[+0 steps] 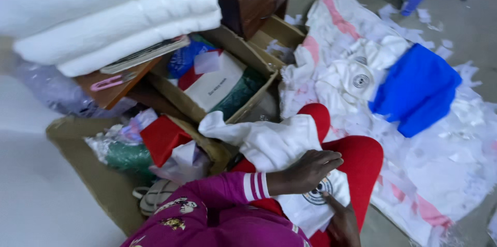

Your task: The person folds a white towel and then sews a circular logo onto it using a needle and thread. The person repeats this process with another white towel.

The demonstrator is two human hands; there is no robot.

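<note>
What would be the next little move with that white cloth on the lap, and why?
Probably smoothing the white cloth flat. The left hand presses its printed end on the red-clad lap, the right hand grips its lower edge, and the far end lies bunched toward the cardboard box.

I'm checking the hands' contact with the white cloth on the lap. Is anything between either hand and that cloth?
Nothing visible. The left hand lies flat on top of the white cloth, beside its round printed mark. The right hand touches the cloth's lower edge from beneath, partly hidden by it.

Soft, even indoor light with faint shadows; the whole frame is motion-blurred, and the white cloth nearly overexposed.
</note>
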